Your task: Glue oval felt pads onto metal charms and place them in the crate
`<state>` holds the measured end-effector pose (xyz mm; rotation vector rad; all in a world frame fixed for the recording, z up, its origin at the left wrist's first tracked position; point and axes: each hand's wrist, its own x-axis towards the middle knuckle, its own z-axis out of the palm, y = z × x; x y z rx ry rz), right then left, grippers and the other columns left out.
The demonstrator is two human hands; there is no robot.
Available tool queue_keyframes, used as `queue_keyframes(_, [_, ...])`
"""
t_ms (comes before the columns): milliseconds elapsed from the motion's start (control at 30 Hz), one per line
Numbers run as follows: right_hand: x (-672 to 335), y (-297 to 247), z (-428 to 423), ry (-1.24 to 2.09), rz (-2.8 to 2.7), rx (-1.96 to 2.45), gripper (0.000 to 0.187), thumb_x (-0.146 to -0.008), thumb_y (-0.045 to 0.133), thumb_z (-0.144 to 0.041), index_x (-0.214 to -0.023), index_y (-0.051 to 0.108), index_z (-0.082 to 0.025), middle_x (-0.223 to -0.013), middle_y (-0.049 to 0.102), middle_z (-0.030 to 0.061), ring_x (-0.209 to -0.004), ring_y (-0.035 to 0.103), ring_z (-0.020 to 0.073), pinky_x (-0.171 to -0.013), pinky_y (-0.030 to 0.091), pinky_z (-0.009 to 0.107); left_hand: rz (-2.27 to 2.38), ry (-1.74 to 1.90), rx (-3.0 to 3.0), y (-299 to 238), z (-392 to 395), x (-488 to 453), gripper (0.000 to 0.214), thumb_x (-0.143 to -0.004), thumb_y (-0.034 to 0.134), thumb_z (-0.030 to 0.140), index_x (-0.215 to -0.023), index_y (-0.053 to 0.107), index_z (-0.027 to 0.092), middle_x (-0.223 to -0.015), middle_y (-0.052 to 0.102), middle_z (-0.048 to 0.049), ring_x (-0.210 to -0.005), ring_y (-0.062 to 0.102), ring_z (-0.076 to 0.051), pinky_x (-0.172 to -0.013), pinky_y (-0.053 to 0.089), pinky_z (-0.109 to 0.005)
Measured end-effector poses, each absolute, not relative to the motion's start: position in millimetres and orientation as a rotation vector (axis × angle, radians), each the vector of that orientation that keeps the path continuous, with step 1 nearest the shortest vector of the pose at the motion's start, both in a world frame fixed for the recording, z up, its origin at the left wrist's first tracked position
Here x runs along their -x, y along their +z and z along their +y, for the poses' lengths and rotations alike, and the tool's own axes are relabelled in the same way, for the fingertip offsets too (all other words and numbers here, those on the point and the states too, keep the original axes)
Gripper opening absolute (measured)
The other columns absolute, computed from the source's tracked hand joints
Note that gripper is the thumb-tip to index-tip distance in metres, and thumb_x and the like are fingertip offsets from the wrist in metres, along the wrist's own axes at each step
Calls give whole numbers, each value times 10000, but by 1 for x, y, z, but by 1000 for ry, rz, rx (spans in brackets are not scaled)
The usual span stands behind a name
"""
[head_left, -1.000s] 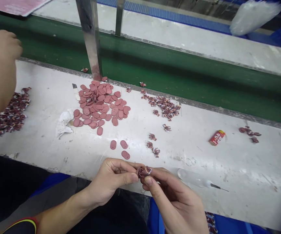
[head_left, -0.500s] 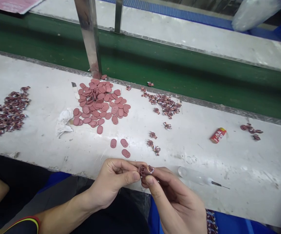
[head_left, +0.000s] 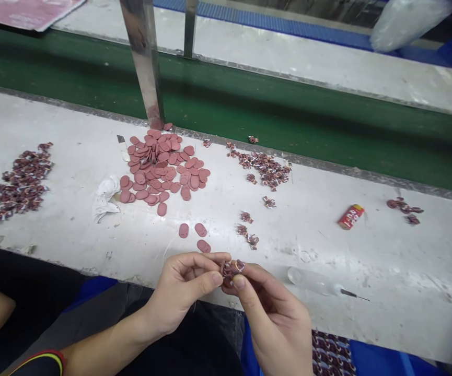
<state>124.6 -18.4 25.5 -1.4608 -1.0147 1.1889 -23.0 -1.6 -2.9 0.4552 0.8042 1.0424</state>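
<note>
My left hand [head_left: 181, 292] and right hand [head_left: 275, 324] meet just over the front edge of the table [head_left: 398, 271], their fingers [head_left: 212, 278] pinched narrow from both sides on a small twisted maroon-and-white cluster [head_left: 230, 271]. Just beyond the fingers lie three loose maroon oval tags [head_left: 200, 230], and past those spreads a scattered pile of the same tags [head_left: 159, 172], a crumpled white cloth [head_left: 105, 197] touching its left side. Right of the fingers, nearby but not touching, lies a clear plastic syringe [head_left: 312, 282] with a thin needle. Beyond the fingers sits a heap of twisted pieces [head_left: 263, 169], with a larger heap [head_left: 16, 183] well off to the left and a small red cylinder [head_left: 351, 216] off to the right.
</note>
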Motion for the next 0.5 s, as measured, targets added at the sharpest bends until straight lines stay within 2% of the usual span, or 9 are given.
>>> queue_keyframes(67, [-130, 20, -24, 1209, -929, 1498, 132, -865, 780, -342, -971, 803, -265, -902, 791, 47, -728, 750, 179, -710, 672, 303, 867, 1034, -557, -4, -1, 32, 143, -788, 846, 312, -890, 807, 221, -1278, 745, -101, -1107, 718, -296, -943, 567, -414])
queue_keyframes(200, [-159, 7, -49, 1176, -726, 1604, 221, -803, 835, -387, -970, 807, -246, -923, 807, 67, -710, 764, 197, -694, 672, 287, 1211, 1012, -1021, -10, 16, 65, 166, -808, 817, 306, -965, 813, 252, -1250, 745, -100, -1178, 678, -303, -968, 543, -384])
queue_keyframes(333, [-203, -11, -88, 1069, -563, 1784, 352, -703, 893, -429, -962, 806, -207, -888, 805, 95, -682, 770, 261, -653, 680, 328, 1440, 786, -1677, -23, 44, 93, 226, -865, 730, 276, -1080, 796, 296, -1302, 726, -67, -1224, 634, -302, -1104, 428, -418])
queue_keyframes(433, [-236, -27, -123, 944, -507, 1909, 426, -675, 902, -442, -1006, 793, -196, -872, 800, 102, -713, 777, 306, -635, 680, 355, 1438, 622, -1971, -28, 59, 97, 217, -904, 659, 294, -1091, 770, 286, -1228, 752, -77, -1154, 651, -316, -1032, 458, -437])
queue_keyframes(500, [-255, -34, -149, 831, -529, 1992, 438, -705, 877, -469, -1028, 773, -192, -874, 795, 97, -712, 774, 296, -644, 675, 357, 1418, 556, -2104, -28, 63, 96, 197, -916, 638, 319, -1072, 747, 271, -1170, 757, -85, -1100, 663, -316, -988, 471, -427])
